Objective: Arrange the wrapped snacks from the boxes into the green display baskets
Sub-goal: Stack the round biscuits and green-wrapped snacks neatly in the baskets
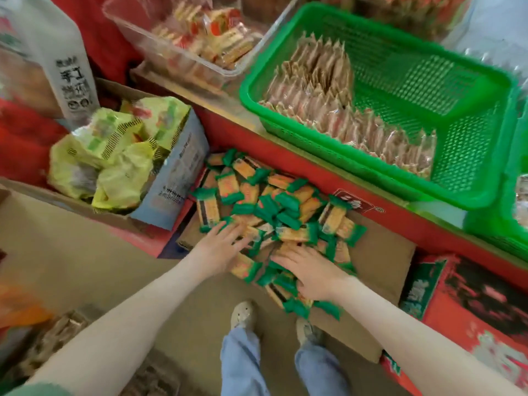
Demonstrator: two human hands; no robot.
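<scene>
At six o'clock, low on the floor (85,252) against the red bench (285,157), one open cardboard box (380,252) holds a loose heap of snacks (274,201) in orange wrappers with green ends: dozens, too many and too blurred to count. Both hands lie palm down on the near side of that heap. The left hand (221,247) has its fingers straight and spread across the packs. The right hand (308,274) also has its fingers spread, pointing toward nine o'clock. I cannot tell whether either has a pack pinched underneath.

Up on the bench at one o'clock sits one green basket (468,144), part filled with brown-wrapped packs (314,81): one row along its near wall and a stack standing at its left end, with the right half bare mesh. A corner of a second green basket (503,224) touches it at three o'clock.

At twelve o'clock stands one clear tub (134,32) of orange and red packs. At nine o'clock, just beside the heap, one grey-blue box (177,172) brims with yellow-green bags (114,155), and a white bag (57,52) stands behind it at ten. One red carton (471,310) lies at four o'clock. Two pale shoes (243,312) stand close against the cardboard box.
</scene>
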